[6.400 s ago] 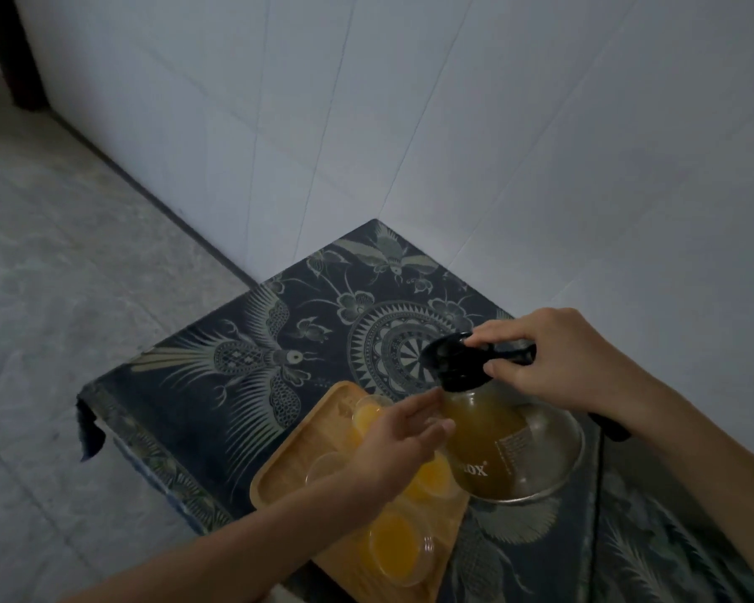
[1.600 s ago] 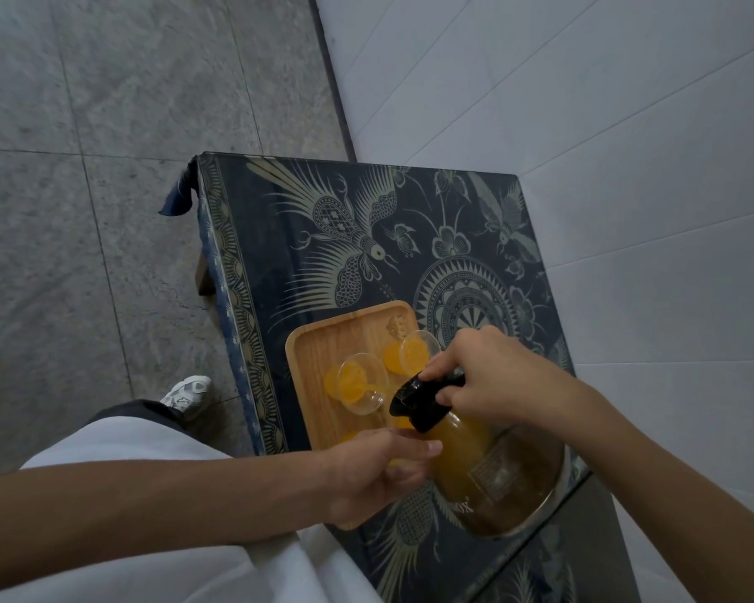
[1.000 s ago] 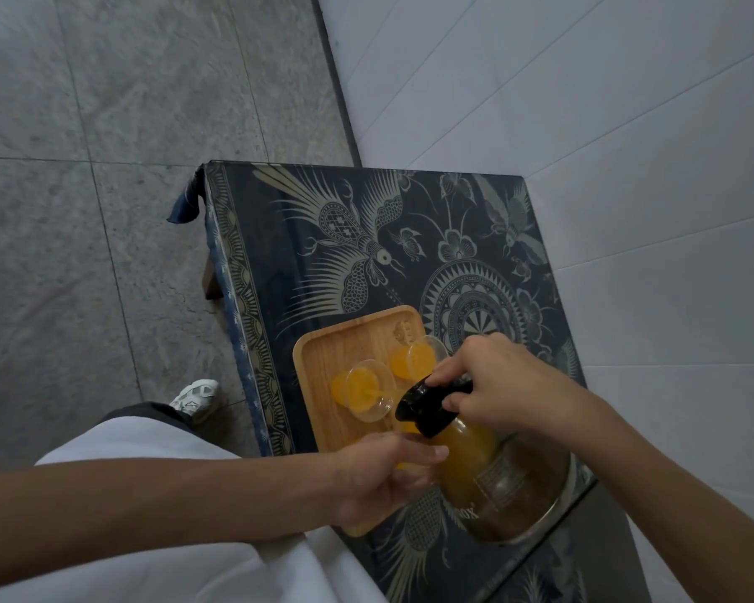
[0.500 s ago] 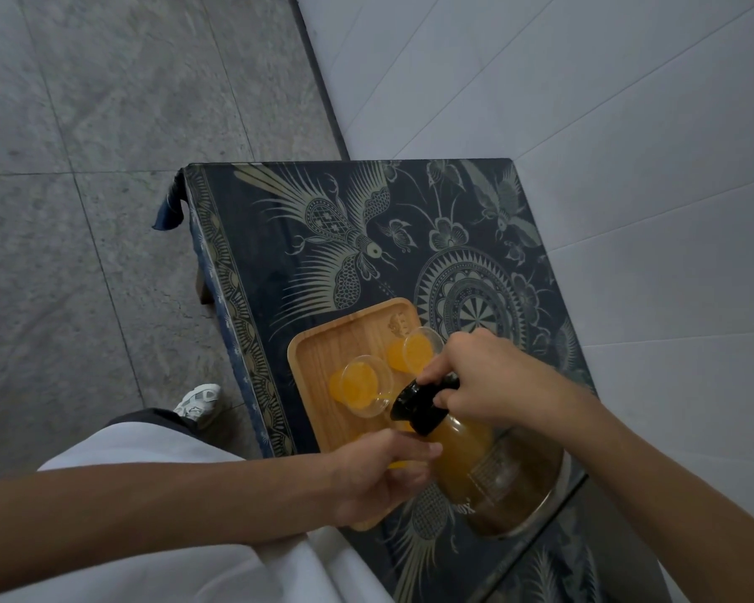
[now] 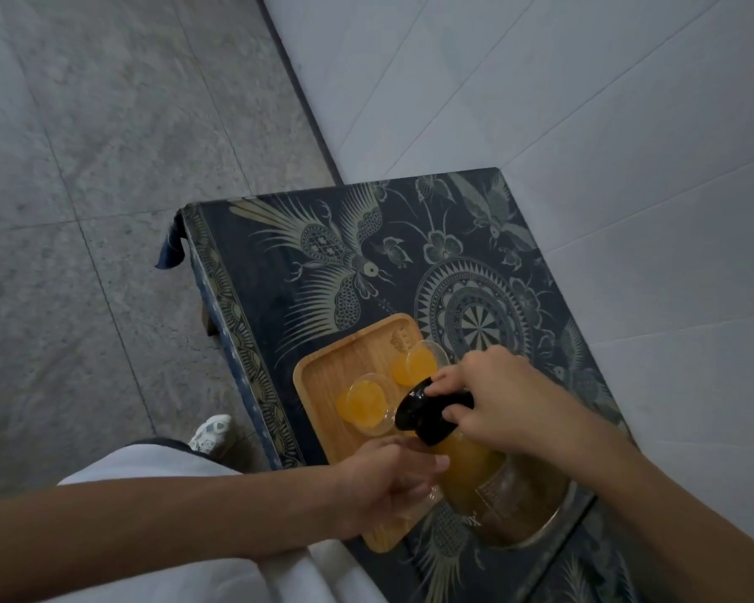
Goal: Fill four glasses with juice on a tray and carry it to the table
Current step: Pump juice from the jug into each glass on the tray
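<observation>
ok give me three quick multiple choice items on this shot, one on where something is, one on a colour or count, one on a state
1. Where is the rectangular wooden tray?
A on the grey floor
B on the dark patterned tablecloth
C against the white wall

2. What colour is the drink in the clear glass jug?
A orange
B green
C red

3. What is the right hand doing?
A hanging free
B resting flat on the tray
C gripping the jug's black top

Answers: 1 B, the tray lies on the tablecloth. 2 A, orange liquid shows through the jug. 3 C, its fingers wrap the black top while the left hand steadies something at the tray.
</observation>
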The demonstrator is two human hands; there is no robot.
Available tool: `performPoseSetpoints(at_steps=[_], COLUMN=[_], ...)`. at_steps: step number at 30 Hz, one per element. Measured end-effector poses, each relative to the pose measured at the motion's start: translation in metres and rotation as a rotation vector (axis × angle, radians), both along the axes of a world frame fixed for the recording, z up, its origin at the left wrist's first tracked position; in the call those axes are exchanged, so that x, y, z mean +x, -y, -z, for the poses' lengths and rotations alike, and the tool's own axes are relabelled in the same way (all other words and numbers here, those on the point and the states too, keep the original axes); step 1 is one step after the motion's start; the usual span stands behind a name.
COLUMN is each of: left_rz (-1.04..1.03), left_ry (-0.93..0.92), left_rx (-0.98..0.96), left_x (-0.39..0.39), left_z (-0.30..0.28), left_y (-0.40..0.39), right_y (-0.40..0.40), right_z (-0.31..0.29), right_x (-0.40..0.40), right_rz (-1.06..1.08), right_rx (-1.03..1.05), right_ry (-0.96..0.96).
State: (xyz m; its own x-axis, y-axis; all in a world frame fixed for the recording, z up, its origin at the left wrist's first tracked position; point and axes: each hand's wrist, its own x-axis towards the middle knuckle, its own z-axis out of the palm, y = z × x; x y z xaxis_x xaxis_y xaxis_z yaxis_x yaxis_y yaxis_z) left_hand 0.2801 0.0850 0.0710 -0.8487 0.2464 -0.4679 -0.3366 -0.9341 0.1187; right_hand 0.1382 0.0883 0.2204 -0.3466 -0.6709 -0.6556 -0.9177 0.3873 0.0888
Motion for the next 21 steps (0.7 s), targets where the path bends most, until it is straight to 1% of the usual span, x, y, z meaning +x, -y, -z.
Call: performPoseSetpoints(at_steps=[2,6,11,17,21], left_rz=[0.006,0.012,0.103,0.109,0.125], left_ry=[-0.043,0.017,0.048,-0.043,-0.147], left_rx=[-0.044,-0.218,-0.660,-0.972,-1.108], left_x=[0.001,0.002,-0.005,-0.015,-0.023], left_z=[-0.001,-0.011,-0.022,-0.031,-0.041], left_y=[0.002,0.009,0.018,0.013,0.003], right_y=[-0.009,-0.031,-0.068,-0.123,-0.164], right_z=[-0.003,-0.012,-0.019,-0.014,-0.011], right_x=[0.001,0.002,0.004,0.014,0.026], right_rz=[0.010,0.051,0.198,0.422,0.557], right_rx=[-0.057,-0.199,-0.411,-0.744,-0.937], right_ry=[-0.006,-0.006,0.032,0.053,0.054])
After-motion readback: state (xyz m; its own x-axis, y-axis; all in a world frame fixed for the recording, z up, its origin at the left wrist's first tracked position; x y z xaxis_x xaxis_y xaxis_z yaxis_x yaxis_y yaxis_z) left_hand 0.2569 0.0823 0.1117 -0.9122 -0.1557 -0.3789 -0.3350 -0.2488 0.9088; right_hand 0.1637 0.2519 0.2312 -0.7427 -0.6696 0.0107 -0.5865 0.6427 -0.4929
